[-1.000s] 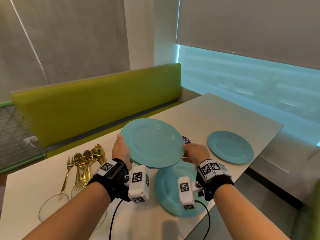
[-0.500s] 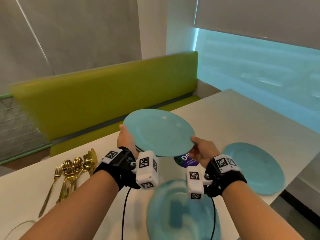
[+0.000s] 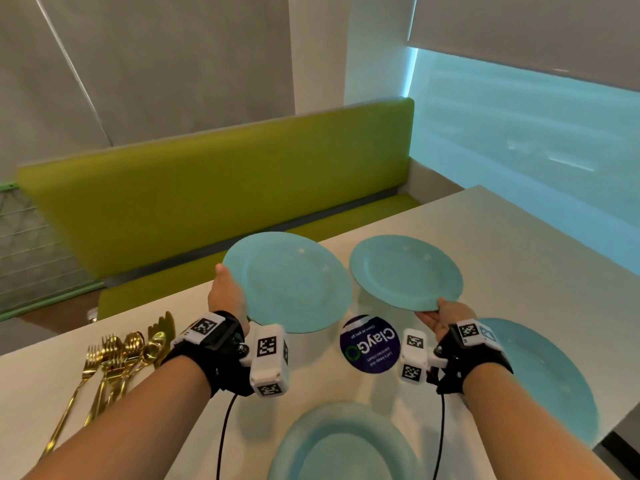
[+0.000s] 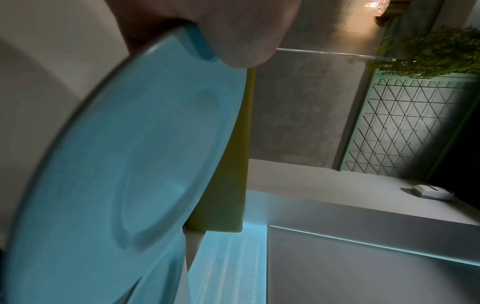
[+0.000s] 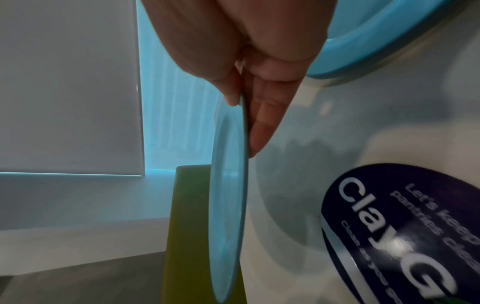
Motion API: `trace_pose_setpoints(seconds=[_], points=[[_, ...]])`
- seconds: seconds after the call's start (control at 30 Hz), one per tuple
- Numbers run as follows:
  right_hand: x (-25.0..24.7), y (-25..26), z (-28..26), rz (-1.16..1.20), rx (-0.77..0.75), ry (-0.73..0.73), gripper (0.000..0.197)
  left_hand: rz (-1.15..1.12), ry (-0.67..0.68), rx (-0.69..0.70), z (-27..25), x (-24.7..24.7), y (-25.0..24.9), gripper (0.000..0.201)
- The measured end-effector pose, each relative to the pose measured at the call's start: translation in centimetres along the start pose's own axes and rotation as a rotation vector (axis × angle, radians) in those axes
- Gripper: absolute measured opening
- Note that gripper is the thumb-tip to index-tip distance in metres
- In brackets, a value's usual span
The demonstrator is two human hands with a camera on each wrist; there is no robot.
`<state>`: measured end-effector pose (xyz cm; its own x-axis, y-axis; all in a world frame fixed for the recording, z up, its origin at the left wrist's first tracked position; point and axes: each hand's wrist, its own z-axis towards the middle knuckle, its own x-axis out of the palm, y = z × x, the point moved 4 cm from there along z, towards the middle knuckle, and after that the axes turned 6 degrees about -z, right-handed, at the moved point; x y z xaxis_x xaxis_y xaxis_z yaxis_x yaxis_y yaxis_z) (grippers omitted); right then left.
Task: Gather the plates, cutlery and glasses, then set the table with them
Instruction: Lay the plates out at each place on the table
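Observation:
Each hand holds one teal plate above the white table (image 3: 519,258). My left hand (image 3: 227,285) grips the left rim of the left plate (image 3: 287,282), thumb on top; the left wrist view shows this plate (image 4: 116,164) under the thumb (image 4: 233,30). My right hand (image 3: 438,311) pinches the near rim of the right plate (image 3: 405,271), which appears edge-on (image 5: 228,205) in the right wrist view with fingers (image 5: 259,123) beneath it. Two more teal plates lie on the table, one at the near edge (image 3: 343,445) and one to the right (image 3: 540,375). Gold cutlery (image 3: 117,355) lies at the left.
A round dark "ClayGo" sticker (image 3: 370,342) sits on the table between my wrists. A green bench seat with a padded back (image 3: 214,188) runs along the far side. The table's right edge lies just past the right plate. No glasses are in view.
Half a second ago both hands held what looked like one plate together. Now the hands have drawn apart, each carrying its own plate, and my view has turned right.

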<state>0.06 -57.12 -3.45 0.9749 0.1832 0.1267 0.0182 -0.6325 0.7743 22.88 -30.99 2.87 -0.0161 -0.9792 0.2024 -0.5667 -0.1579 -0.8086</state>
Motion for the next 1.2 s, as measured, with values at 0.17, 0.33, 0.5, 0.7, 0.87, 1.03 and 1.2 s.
trace_pose_setpoints(seconds=[0.17,0.33,0.5,0.7,0.87,1.03,1.2], points=[[0.5,0.1,3.6,0.061,0.082,0.018,0.044,0.014,-0.031,-0.02,1.6,0.8,0.6,0.06],[1.5,-0.1,6.9,-0.069,0.122,-0.1,0.043,-0.008,-0.054,-0.031,3.0,1.6,1.0,0.061],[3.0,-0.4,9.1,-0.364,-0.015,-0.09,0.036,-0.041,-0.068,-0.052,4.3,2.4,1.3,0.059],[3.8,-0.7,10.5,-0.207,0.093,-0.027,0.047,-0.028,-0.063,-0.082,6.1,3.0,2.1,0.06],[4.4,-0.4,10.3,-0.448,0.036,-0.073,0.037,-0.009,-0.053,-0.099,7.1,3.5,2.9,0.058],[6.1,0.4,8.2,-0.817,-0.106,-0.162,0.057,0.007,-0.031,-0.128,7.5,3.8,3.7,0.056],[11.4,-2.2,4.3,-0.828,-0.152,0.077,0.047,-0.007,-0.02,-0.187,7.8,3.4,4.7,0.057]])
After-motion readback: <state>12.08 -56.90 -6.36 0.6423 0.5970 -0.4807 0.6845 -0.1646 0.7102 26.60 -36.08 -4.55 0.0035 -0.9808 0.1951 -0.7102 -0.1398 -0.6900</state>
